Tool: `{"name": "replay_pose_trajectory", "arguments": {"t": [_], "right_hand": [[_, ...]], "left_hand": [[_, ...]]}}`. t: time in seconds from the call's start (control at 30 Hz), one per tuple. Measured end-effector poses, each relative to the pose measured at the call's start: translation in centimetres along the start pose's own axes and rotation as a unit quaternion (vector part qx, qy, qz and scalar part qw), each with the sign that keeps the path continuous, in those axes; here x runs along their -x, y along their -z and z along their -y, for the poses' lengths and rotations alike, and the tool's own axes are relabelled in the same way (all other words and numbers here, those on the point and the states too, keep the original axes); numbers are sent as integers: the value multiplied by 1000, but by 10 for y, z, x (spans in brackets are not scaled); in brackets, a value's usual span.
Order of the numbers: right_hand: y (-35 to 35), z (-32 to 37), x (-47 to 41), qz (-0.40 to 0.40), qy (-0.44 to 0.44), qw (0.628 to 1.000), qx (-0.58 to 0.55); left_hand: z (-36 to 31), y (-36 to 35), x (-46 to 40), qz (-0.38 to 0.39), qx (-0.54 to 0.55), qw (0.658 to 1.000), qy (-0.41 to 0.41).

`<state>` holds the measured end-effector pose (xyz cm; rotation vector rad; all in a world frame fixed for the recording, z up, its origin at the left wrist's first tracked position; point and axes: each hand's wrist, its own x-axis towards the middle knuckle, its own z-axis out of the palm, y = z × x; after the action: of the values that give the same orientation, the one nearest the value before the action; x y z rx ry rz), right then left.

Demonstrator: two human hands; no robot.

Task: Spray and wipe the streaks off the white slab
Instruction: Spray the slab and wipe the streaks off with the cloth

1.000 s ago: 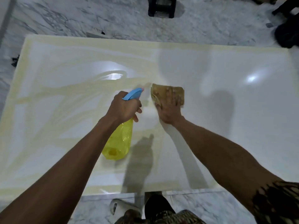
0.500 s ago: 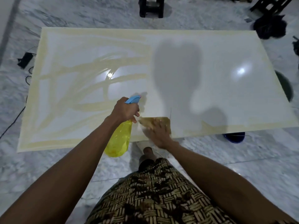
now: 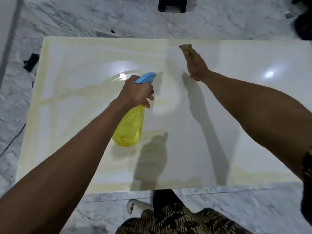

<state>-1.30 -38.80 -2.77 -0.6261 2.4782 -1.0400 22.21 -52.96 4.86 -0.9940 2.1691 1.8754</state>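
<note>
The white slab (image 3: 228,132) before you is glossy and rectangular, lying on veined marble floor (image 3: 76,17); yellowish streaks (image 3: 81,92) band its half toward nine o'clock. Your left hand (image 3: 136,92) curls tightly round the neck of a translucent yellow spray bottle (image 3: 130,129) with a blue trigger head, nozzle aimed toward one o'clock. Your right hand (image 3: 196,65), arm stretched toward twelve o'clock, presses a brownish cloth (image 3: 185,48) onto the slab near its far edge; the finger positions are blurred.
</note>
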Motion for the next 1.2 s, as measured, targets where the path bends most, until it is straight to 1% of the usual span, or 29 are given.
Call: {"name": "replay_pose_trajectory", "arguments": {"t": [0.07, 0.13, 0.2, 0.23, 0.27, 0.3, 0.4, 0.47, 0.5, 0.53, 0.57, 0.63, 0.7, 0.73, 0.8, 0.87, 1.0, 1.03, 1.1, 1.13, 1.2], "right_hand": [[-3, -6, -71, 16, -2, 1000, 17], [-16, -12, -136, 28, -39, 998, 48], [-44, -24, -177, 47, -78, 986, 142], [-59, -27, -181, 60, -79, 973, 206], [-78, -29, -176, 73, -61, 959, 266], [-97, -29, -165, 73, -43, 950, 300], [-123, -31, -124, 39, -37, 951, 304], [-127, -40, -98, 25, 10, 942, 335], [-129, -44, -78, 9, 55, 927, 372], [-131, -42, -54, 30, 65, 916, 394], [-133, -44, -30, 42, 67, 915, 396], [-140, -56, 22, 92, 81, 925, 361], [-149, -70, 78, 103, 106, 931, 335], [-155, -77, 109, 116, 123, 926, 337], [-163, -87, 176, 111, 163, 914, 354], [-169, -90, 237, 117, 175, 911, 354], [-179, -86, 354, 184, 188, 888, 377], [-181, -86, 367, 202, 187, 889, 367], [-173, -74, 371, 251, 133, 904, 319], [-167, -68, 366, 259, 104, 918, 283], [-146, -47, 347, 237, 25, 956, 168]], "left_hand": [[-5, 12, -29, -11, 14, 1000, -7], [-4, 21, -56, -16, 21, 1000, -14], [5, 29, -76, -19, 17, 999, -19], [9, 32, -83, -20, 13, 999, -22], [15, 35, -89, -21, 9, 1000, -21], [22, 39, -93, -23, 6, 1000, -18], [40, 44, -89, -31, 15, 999, 2], [52, 45, -77, -31, 10, 999, 13], [57, 44, -67, -30, 5, 999, 19], [60, 43, -56, -30, 4, 999, 26], [63, 43, -44, -31, 3, 999, 33], [71, 40, -18, -30, -5, 999, 40], [80, 34, 13, -26, -3, 999, 43], [86, 31, 28, -25, -4, 999, 45], [99, 23, 61, -21, -7, 999, 49], [113, 16, 88, -21, -5, 998, 56], [136, -1, 140, -5, 4, 998, 70], [140, -3, 149, -5, 6, 997, 77], [144, -5, 160, -9, 7, 996, 92], [142, -5, 162, -8, 6, 996, 93], [136, -2, 161, -5, -1, 996, 90]]}}
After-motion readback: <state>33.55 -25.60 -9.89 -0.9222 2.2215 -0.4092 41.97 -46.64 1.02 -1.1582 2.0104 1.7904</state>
